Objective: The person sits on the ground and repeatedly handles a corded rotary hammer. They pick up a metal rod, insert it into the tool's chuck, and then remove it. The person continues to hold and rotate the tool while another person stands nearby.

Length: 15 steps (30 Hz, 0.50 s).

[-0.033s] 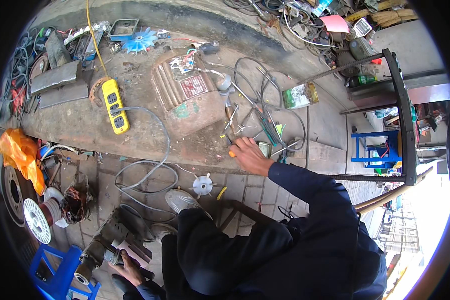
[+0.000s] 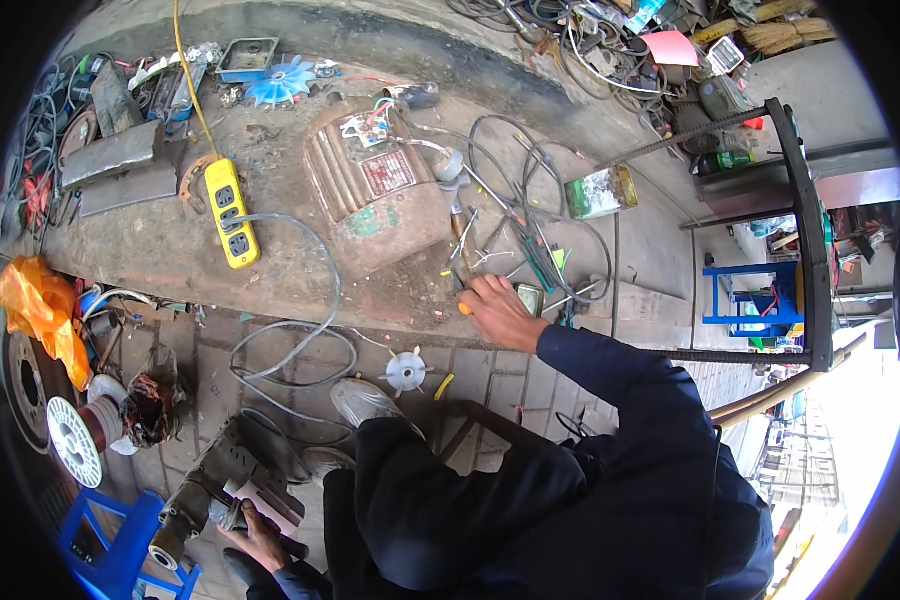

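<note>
From the head camera: your right hand (image 2: 508,314) closes its fingers on a small orange-ended tool (image 2: 464,308) at the concrete ledge (image 2: 160,255), near a finned motor (image 2: 370,190); the pinch probably steadies it. Green-handled pliers (image 2: 538,265) lie beyond, likely within easy reach. Your left hand (image 2: 261,540) touches a dark metal machine (image 2: 232,455); whether it grips, you cannot tell. Your fingers hide much of the orange-ended tool; the dark rim crops your left forearm.

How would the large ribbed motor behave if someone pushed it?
The motor is probably heavy for its size and hard to slide, as its ribbed casing looks metal. The wires on top would likely flop, being thin and bent.
</note>
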{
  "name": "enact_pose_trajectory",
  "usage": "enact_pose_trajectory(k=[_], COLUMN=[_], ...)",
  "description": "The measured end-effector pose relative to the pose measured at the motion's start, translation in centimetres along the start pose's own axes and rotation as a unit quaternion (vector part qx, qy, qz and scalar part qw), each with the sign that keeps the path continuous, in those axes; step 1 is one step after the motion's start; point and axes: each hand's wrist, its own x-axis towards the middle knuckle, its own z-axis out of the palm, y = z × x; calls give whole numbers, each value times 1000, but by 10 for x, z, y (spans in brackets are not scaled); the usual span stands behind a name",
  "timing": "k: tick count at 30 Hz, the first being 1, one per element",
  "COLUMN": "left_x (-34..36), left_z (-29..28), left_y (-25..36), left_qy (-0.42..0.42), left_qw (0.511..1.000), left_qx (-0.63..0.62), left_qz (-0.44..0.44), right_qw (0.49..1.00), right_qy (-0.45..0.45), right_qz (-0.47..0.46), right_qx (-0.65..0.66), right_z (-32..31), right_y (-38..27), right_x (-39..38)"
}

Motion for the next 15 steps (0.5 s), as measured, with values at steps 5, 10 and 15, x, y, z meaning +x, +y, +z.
enact_pose_trajectory(k=[5, 10, 15], left_x=[-4, -3, -4], left_z=[0, 3, 3], left_y=[3, 4, 2], left_qy=[-17, -16, -14], left_qw=[1000, 1000, 1000], left_qx=[-3, 3, -7], left_qz=[-4, 4, -6], right_qw=[1000, 999, 984], right_qy=[-1, 2, 64], right_qz=[9, 20, 113], right_qx=[6, 40, 123], right_z=[-1, -5, -6], right_y=[-1, -1, 11], right_x=[1, 1, 8])
